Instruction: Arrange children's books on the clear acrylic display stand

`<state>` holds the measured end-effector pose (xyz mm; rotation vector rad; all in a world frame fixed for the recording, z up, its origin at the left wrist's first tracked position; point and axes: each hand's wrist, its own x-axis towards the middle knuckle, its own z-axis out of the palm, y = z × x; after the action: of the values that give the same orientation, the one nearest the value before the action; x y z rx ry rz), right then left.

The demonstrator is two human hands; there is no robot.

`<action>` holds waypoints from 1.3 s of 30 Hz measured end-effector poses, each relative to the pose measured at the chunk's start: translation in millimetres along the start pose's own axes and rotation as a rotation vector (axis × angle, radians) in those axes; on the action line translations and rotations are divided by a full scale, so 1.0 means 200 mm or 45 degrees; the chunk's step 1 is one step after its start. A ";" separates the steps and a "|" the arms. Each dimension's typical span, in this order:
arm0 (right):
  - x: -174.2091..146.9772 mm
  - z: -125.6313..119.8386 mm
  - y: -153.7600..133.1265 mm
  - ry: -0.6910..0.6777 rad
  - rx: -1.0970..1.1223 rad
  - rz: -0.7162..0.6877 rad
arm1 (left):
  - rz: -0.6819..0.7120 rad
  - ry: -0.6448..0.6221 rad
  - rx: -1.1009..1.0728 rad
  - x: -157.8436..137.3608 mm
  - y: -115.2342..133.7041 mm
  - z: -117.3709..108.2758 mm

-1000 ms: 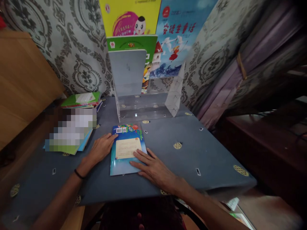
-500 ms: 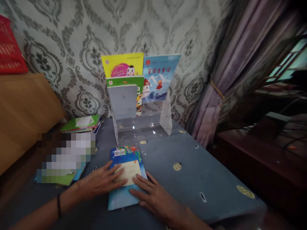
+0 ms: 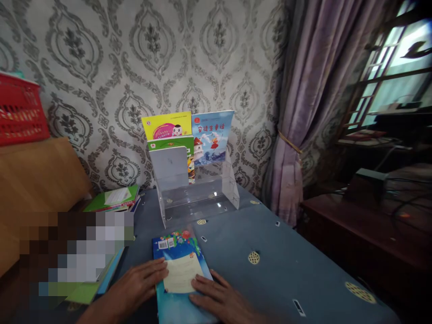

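Note:
A blue book [image 3: 182, 276] lies on the table before me, a cream panel and barcodes on its upward cover. Along its left edge rests my left hand [image 3: 142, 280], fingers stretched out and close together. My right hand [image 3: 221, 296] lies across the book's lower right side with its fingers spread. Behind the book stands a clear acrylic book rack [image 3: 194, 207]. It carries a yellow book [image 3: 167, 126], a green book [image 3: 171, 143] partly covered by a grey-white panel [image 3: 170, 166], and a light-blue storybook [image 3: 212, 137] on the right.
Stacked books [image 3: 111, 198] lie at the left beside a cardboard box [image 3: 40, 180], with a red basket [image 3: 23, 110] above it. More books, partly pixelated, sit nearer. A patterned grey-blue cloth [image 3: 276, 270] covers the table. A purple curtain [image 3: 290, 180] hangs at the right.
The camera view has tilted up, so the rack and book appear lower. My left hand has shifted from the cover to the book's left edge, its fingers closer together. My right hand stays on the book.

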<state>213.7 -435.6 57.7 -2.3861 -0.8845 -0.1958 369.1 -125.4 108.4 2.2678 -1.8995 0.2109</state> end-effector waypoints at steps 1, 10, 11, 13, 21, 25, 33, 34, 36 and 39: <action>-0.01 -0.01 -0.01 0.041 0.047 0.023 | -0.022 0.047 -0.057 0.01 0.00 -0.01; 0.10 -0.04 0.14 0.518 0.617 0.237 | -0.450 0.354 -0.486 0.15 0.02 -0.07; 0.13 -0.06 0.16 0.552 0.659 0.259 | -0.519 0.375 -0.538 0.17 0.02 -0.09; 0.21 -0.10 0.17 0.589 0.726 0.303 | -0.666 0.426 -0.635 0.19 0.03 -0.12; 0.48 -0.12 0.18 0.645 0.872 0.323 | -1.040 0.711 -0.820 0.23 0.01 -0.20; 0.56 -0.17 0.16 0.636 0.812 0.241 | -1.120 0.754 -0.810 0.25 -0.03 -0.22; 0.67 -0.38 0.15 0.684 0.687 0.198 | -1.062 0.867 -0.915 0.38 -0.04 -0.40; 0.69 -0.42 0.16 0.698 0.657 0.188 | -1.042 0.902 -0.915 0.40 -0.06 -0.43; 0.73 -0.51 0.17 0.723 0.580 0.163 | -0.993 0.978 -0.946 0.46 -0.11 -0.48; 0.80 -0.69 0.19 0.750 0.487 0.103 | -0.869 1.055 -1.059 0.56 -0.19 -0.57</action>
<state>369.2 -449.3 203.8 -1.8478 -0.4892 -0.6019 425.7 -200.2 243.2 1.6809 -0.5723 0.1694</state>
